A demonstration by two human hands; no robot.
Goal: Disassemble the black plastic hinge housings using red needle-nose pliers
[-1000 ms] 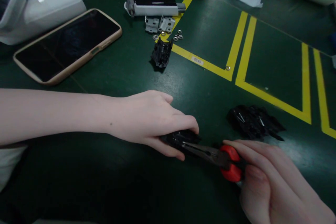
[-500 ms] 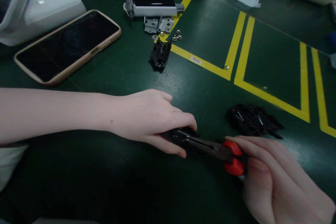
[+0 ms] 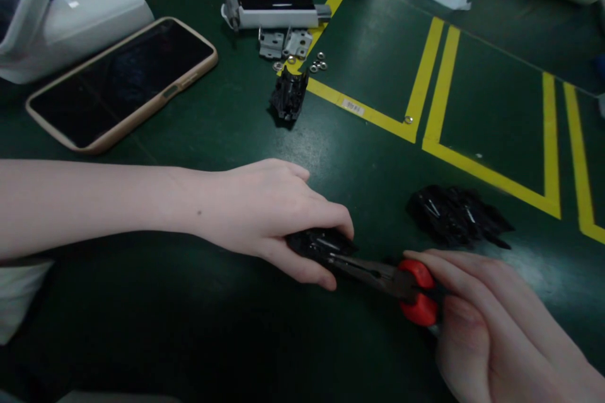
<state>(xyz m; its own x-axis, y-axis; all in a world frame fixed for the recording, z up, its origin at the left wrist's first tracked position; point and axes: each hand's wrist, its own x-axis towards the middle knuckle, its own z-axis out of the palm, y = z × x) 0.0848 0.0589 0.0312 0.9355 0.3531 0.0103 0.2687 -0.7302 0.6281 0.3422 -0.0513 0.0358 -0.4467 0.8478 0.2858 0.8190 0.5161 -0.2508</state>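
My left hand [image 3: 288, 214] is closed around a black plastic part [image 3: 321, 242], holding it against the green table between thumb and fingers. My right hand [image 3: 491, 321] grips long-nose pliers [image 3: 378, 274] by their red handles. The tips of the pliers' jaws touch the black part beside my left thumb; what lies between the jaws is too small to make out. Above my right hand lies a larger black plastic piece [image 3: 458, 214]. Beyond my left hand another small black part [image 3: 289, 96] rests on the table.
At the left are a phone [image 3: 127, 82] in a tan case and a white device [image 3: 99, 6]. Metal brackets [image 3: 283, 43], several small metal rings [image 3: 319, 63] and a black-and-white cylindrical unit [image 3: 278, 12] lie at the back. Yellow tape [image 3: 491, 179] marks the green table.
The pliers have tilted slightly, their handles shifting a little down and left. More of the black part shows between my left thumb and fingers. The left hand has barely moved.
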